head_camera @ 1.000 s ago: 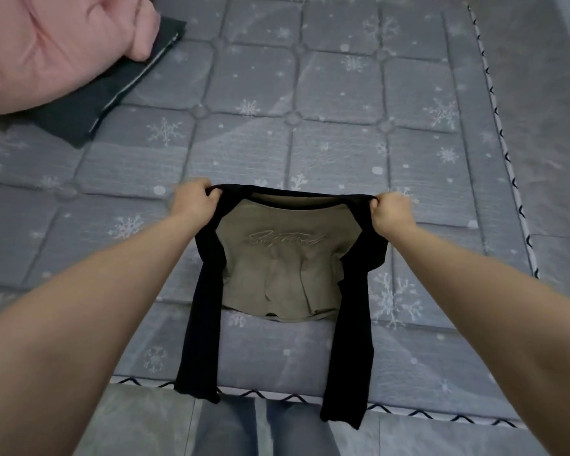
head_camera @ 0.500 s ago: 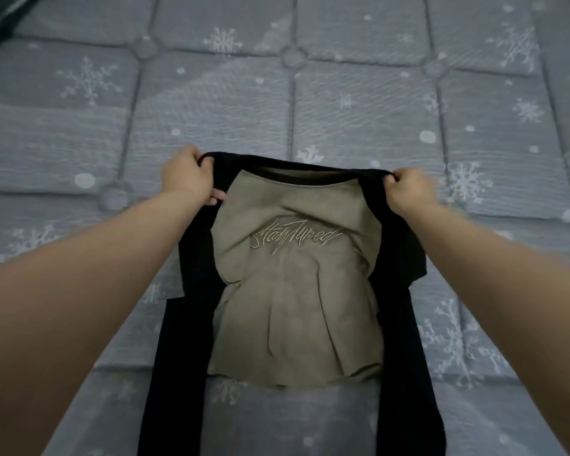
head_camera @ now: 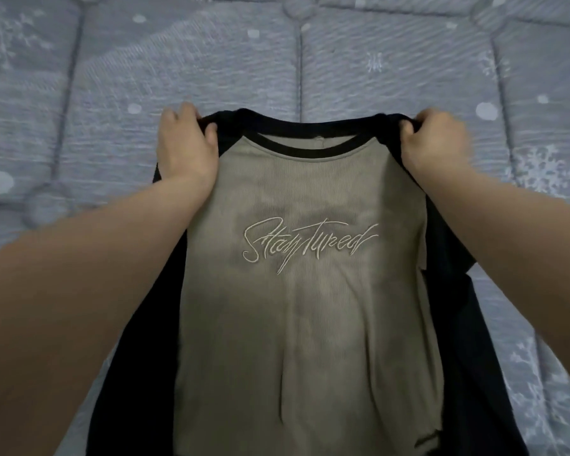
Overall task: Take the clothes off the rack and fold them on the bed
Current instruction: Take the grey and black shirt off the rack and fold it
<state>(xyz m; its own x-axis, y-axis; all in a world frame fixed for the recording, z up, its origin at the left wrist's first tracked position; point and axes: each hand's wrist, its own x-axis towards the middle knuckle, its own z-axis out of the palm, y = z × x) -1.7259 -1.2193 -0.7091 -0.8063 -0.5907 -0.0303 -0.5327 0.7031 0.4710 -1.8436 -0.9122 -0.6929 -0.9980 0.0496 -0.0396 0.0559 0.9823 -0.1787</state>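
Shirt (head_camera: pixel 310 291) over the bed (head_camera: pixel 112 77), shoulders gripped by left hand (head_camera: pixel 185 149) and right hand (head_camera: pixel 438 143).

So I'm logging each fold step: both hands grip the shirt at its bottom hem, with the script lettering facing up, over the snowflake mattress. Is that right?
Not quite. The head view shows the left hand and the right hand each with a grip on the shirt at its shoulders, beside the collar, not at the bottom hem. The rest holds: lettering up, over the snowflake mattress.
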